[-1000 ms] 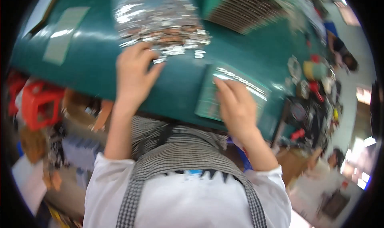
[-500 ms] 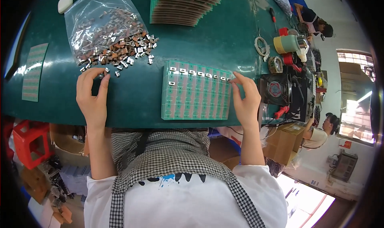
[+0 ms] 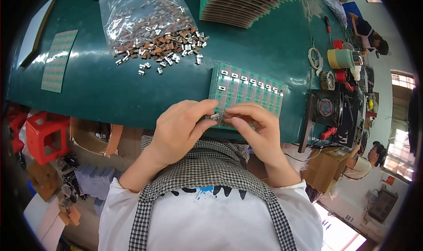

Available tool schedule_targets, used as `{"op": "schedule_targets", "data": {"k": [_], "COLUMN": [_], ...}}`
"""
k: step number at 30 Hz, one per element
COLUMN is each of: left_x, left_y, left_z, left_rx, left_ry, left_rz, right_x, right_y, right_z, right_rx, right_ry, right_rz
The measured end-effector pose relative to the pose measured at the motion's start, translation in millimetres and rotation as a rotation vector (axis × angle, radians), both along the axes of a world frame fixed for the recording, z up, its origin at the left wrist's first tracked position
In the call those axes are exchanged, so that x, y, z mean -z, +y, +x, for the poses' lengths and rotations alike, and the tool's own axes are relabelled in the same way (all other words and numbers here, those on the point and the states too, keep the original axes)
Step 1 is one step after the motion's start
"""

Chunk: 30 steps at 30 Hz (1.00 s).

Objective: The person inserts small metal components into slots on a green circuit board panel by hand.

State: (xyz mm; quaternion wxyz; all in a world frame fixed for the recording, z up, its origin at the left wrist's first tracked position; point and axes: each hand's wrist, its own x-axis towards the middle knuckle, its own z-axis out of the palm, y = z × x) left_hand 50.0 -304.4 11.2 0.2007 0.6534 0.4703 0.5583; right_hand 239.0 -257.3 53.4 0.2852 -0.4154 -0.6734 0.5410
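My left hand (image 3: pixel 178 125) is closed, pinching a small metal-cased slide switch (image 3: pixel 214 117) between thumb and forefinger. Close beside it, my right hand (image 3: pixel 257 130) has its thumb and forefinger curled nearly together; whatever is between them is too small to make out. Both hands are over the near edge of a green circuit board panel (image 3: pixel 251 97), partly covering it. Along the panel's far row sit several switches (image 3: pixel 243 78), with one more (image 3: pixel 221 88) at the left of the second row. Loose switches (image 3: pixel 169 46) spill from a clear plastic bag (image 3: pixel 147 13) at the back left.
Another green panel (image 3: pixel 59 61) lies at the left. Stacked panels (image 3: pixel 240 8) stand at the far middle. To the right are a small fan (image 3: pixel 326 106), a tape roll (image 3: pixel 327 80), a yellow-green cup (image 3: pixel 339 59) and a screwdriver (image 3: pixel 327 24). Two other people are farther right.
My left hand has come right from the loose switches, carrying one. My right hand has left the panel's far right corner and moved in beside it. The whole view has shifted.
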Motion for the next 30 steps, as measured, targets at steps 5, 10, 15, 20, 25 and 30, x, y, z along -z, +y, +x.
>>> {"op": "schedule_targets", "data": {"k": [5,10,15,20,25,30], "left_x": [-2,-8,-1,23,27,19], "left_y": [-1,-7,6,32,32,26], "left_z": [0,-2,-16,-47,-51,-40], "left_rx": [0.088,0.229,-0.009,-0.558,-0.561,-0.411], "left_ry": [0.085,-0.31,-0.044,0.544,0.556,0.189], "left_rz": [-0.035,-0.369,-0.356,-0.314,-0.374,-0.319], "right_x": [8,11,9,17,22,20], "right_y": [6,15,17,39,39,41], "right_z": [-6,3,6,6,-1,-6], "right_rx": [-0.051,-0.273,-0.043,-0.009,-0.031,-0.055], "right_ry": [0.105,0.083,0.123,-0.422,-0.451,-0.475], "right_rz": [-0.112,0.125,-0.04,0.644,0.805,0.828]}}
